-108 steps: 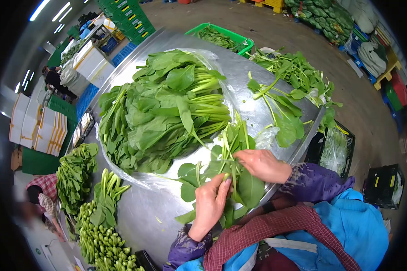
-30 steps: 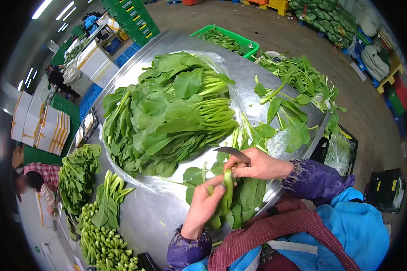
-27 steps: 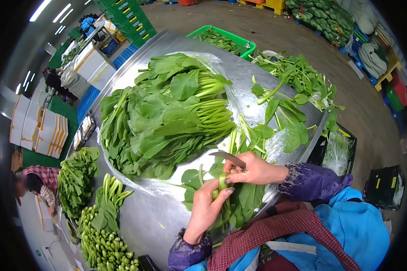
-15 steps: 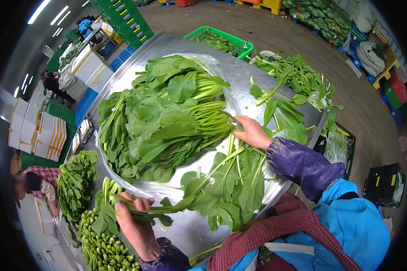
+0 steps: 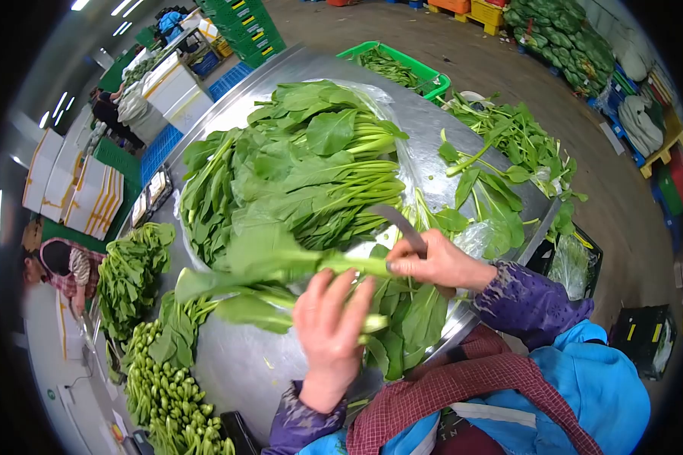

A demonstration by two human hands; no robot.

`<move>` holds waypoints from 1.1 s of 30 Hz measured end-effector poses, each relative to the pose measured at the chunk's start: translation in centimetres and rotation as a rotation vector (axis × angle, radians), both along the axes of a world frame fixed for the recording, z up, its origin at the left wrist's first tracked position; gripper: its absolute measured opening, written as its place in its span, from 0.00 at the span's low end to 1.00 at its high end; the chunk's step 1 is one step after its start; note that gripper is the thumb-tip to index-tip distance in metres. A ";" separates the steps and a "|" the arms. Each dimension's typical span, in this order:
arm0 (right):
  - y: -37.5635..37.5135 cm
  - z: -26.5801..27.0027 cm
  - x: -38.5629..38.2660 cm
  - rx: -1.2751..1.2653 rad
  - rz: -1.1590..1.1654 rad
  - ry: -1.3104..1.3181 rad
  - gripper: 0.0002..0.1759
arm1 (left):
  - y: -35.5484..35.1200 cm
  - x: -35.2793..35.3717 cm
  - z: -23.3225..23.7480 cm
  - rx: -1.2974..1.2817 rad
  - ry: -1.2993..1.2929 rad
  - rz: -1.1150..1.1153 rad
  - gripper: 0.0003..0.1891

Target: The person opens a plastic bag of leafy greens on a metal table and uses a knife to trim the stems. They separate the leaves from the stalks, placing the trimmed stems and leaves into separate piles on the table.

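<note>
My right hand [image 5: 444, 262] is closed around a knife [image 5: 404, 227] with a dark, curved blade. Its thumb meets the pale stem end of some leafy greens [image 5: 273, 258], blurred by motion. Those greens lie across my left hand [image 5: 330, 326], whose fingers curl against the stems in front of me. Just beyond both hands is a large heap of leafy greens [image 5: 296, 182], stems pointing right, on clear plastic over a steel table [image 5: 235, 364]. Loose leaves [image 5: 417, 315] lie under my right hand.
Trimmed bundles [image 5: 171, 402] with their stem ends facing up stand at the left edge, beside more greens [image 5: 133, 277]. Cast-off leaves [image 5: 516, 144] pile at the right. A green crate [image 5: 440, 85] sits beyond the table. A person [image 5: 72, 265] is at the far left.
My left hand has moved right from the left table edge, bringing greens toward my right hand. The right hand has drawn back from the heap's stems, and the knife blade now shows clearly.
</note>
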State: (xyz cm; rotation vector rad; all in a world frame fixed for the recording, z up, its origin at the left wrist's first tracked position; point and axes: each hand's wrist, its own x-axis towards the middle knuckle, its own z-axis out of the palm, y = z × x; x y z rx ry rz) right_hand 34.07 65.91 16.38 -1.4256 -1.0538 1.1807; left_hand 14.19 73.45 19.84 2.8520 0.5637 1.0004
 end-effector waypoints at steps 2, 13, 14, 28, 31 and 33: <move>-0.7 0.2 -0.6 -0.110 0.098 0.252 0.14 | -0.4 0.8 -0.2 0.009 0.076 -0.045 0.21; -1.3 -1.1 -2.7 0.474 -0.069 -0.822 0.20 | -0.8 -0.3 -1.8 -1.099 -0.096 0.102 0.08; -1.3 -1.1 -2.7 0.474 -0.070 -0.822 0.20 | -0.8 -0.3 -1.7 -1.099 -0.095 0.101 0.08; -2.3 -2.5 -3.3 0.246 0.072 -0.245 0.13 | -0.5 -0.5 -2.3 -0.852 -0.010 0.109 0.06; -3.3 -2.7 -3.7 0.208 0.156 -0.189 0.10 | 2.2 -2.3 -2.2 -0.609 0.049 0.194 0.08; -3.2 -3.1 -4.2 0.295 0.119 -0.312 0.11 | 1.9 -2.3 -1.7 -0.522 0.117 0.185 0.14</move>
